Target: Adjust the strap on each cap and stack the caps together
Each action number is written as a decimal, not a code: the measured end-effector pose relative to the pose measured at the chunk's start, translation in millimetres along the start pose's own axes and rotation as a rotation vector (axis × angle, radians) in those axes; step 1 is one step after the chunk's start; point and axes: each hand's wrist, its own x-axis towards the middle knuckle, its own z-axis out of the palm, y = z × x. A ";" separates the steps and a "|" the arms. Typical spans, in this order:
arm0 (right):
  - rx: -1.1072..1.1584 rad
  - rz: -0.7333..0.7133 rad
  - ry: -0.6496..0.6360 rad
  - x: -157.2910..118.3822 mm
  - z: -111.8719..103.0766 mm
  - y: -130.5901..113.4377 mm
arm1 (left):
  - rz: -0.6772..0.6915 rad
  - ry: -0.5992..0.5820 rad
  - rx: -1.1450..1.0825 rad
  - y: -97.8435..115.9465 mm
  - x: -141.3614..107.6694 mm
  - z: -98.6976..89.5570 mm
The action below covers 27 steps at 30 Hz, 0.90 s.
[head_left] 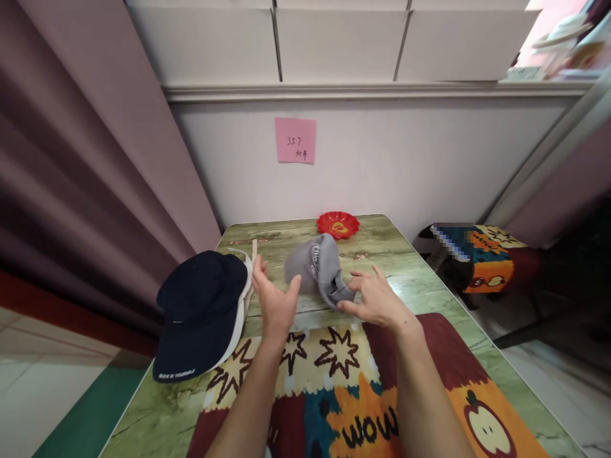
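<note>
A grey baseball cap (321, 267) with pale lettering lies tipped on its side in the middle of the table, partly blurred. My right hand (375, 298) pinches the cap's back edge between thumb and fingers. To the cap's left, my left hand (275, 299) is held apart from it, thumb and fingers spread, nothing in the palm. Near that hand a navy baseball cap (203, 312) rests on top of a white cap (238, 324), whose edge and strap stick out on the right.
A red scalloped dish (338, 224) sits at the table's far edge, by the wall. A patterned mat (344, 407) covers the near part of the marbled table (415, 270). A pink note (296, 140) is on the wall. Purple curtains (95, 127) hang close on the left.
</note>
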 end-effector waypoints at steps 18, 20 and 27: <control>1.164 0.136 0.226 8.4 -1.9 -8.1 | -0.765 -0.780 -0.783 -6.4 -21.9 25.6; 1.221 0.010 -0.022 7.1 -3.1 -16.5 | -0.804 -0.727 -1.049 -2.6 -21.4 24.3; 0.353 0.179 -0.072 11.0 0.6 -8.3 | -0.755 -0.429 -0.939 -25.3 -18.8 31.1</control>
